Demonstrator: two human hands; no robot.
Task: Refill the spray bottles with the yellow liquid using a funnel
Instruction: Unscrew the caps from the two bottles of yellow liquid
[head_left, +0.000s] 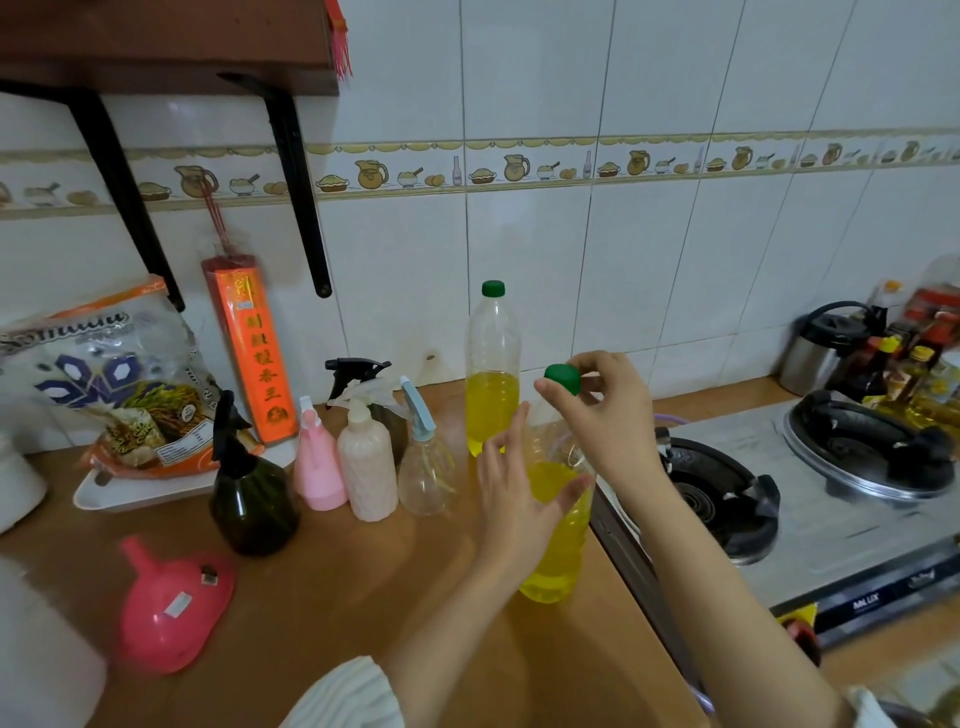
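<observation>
Uncapping is underway: right hand (602, 410) is pinching the green cap (562, 378) atop the near yellow-liquid bottle (558, 530), left hand (514, 493) spread, steadying it on the surface (363, 597). Next, the pink funnel (171, 603) needs seating in a spray bottle (426, 457).

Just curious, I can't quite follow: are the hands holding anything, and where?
The right hand pinches the green cap by its sides. The left hand steadies the near bottle with straight fingers.

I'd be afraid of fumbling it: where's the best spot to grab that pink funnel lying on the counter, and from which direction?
Take the pink funnel by its narrow spout, which points up and away at the far-left end. It lies mouth-down on the counter, so the wide cone offers little to pinch. Coming from above with the left hand looks easiest, since it is nearer.
</observation>
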